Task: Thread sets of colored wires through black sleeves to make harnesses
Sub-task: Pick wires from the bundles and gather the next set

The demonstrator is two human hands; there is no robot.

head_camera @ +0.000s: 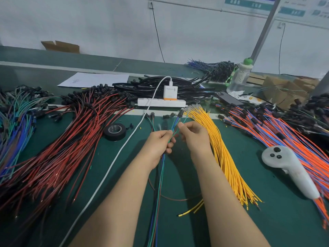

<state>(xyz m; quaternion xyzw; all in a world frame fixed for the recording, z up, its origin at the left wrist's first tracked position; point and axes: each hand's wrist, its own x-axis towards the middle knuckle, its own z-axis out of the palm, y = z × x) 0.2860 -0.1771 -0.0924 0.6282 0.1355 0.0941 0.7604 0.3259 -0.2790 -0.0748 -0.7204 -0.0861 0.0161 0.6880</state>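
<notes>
My left hand [160, 143] grips a thin set of green, blue and brown wires [158, 189] that trails down toward me over the green mat. My right hand [193, 136] pinches the upper part of the same set just beside the left hand. The wire tops rise to small black capped ends [181, 111] above both hands. A fan of yellow wires [226, 157] lies under and right of my right wrist. Black sleeves [178, 86] are heaped at the back centre.
Red and black wires [67, 145] spread at left, blue-green ones [14, 125] far left, orange-blue ones [293, 139] at right. A tape roll [114, 131], white cable [114, 161], power strip with charger [161, 102], white controller [292, 170], bottle [239, 77] and phone [229, 98] lie around.
</notes>
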